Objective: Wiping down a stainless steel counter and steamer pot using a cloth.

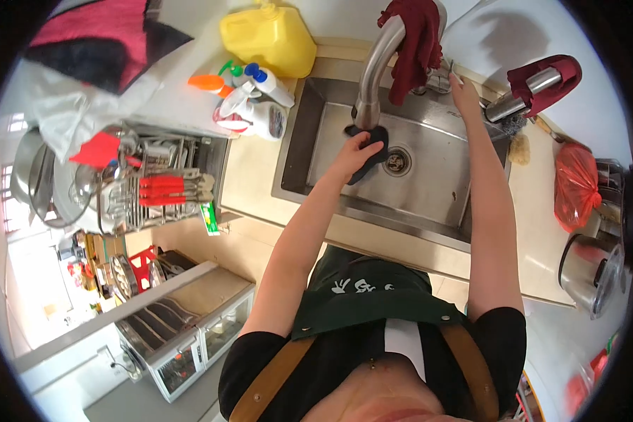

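Observation:
My left hand point(354, 154) holds a dark cloth point(368, 171) in the stainless steel sink point(432, 158). The cloth is bunched right below the spout of a metal faucet point(371, 79), to the left of the drain point(397, 161). I cannot make out whether water is running. At the sink's back right, my right hand point(465, 97) reaches to the faucet's thin handle point(451, 67), fingers closed around it. A dark red cloth point(414, 50) is draped over the faucet's upper part.
Left of the sink stand a yellow jug point(266, 37), a white spray bottle point(266, 120) and other bottles. A dish rack point(163, 158) holds red-handled utensils. On the right are a second metal spout point(506, 105), a red plastic bag point(575, 187) and a metal pot point(585, 269).

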A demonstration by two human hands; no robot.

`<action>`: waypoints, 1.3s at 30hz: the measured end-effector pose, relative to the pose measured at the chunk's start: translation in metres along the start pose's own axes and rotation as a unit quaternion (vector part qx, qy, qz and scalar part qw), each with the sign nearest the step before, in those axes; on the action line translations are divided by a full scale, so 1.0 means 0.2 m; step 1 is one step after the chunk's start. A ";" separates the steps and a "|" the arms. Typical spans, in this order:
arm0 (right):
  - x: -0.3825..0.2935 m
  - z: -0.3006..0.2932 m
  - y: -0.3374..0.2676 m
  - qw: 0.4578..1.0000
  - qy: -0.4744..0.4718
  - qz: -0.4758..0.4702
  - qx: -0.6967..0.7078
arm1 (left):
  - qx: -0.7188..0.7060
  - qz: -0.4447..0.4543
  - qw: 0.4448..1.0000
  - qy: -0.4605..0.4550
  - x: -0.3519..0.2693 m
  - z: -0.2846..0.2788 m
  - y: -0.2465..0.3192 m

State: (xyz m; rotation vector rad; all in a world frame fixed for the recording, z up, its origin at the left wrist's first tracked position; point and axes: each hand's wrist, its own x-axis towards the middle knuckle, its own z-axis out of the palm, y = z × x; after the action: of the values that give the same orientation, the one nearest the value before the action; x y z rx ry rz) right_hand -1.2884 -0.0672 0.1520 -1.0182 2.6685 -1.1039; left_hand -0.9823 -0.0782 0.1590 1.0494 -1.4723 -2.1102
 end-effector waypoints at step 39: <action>-0.61 0.35 -0.25 0.888 -0.323 -0.164 0.284 | 0.594 0.030 0.802 0.050 -0.15 -0.64 0.16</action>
State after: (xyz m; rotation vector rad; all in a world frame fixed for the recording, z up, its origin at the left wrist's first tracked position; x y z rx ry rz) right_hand -1.1443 -0.0620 0.1119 -1.4060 1.5616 -1.2059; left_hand -0.8719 -0.1542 0.1767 1.3657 -2.7633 -0.8483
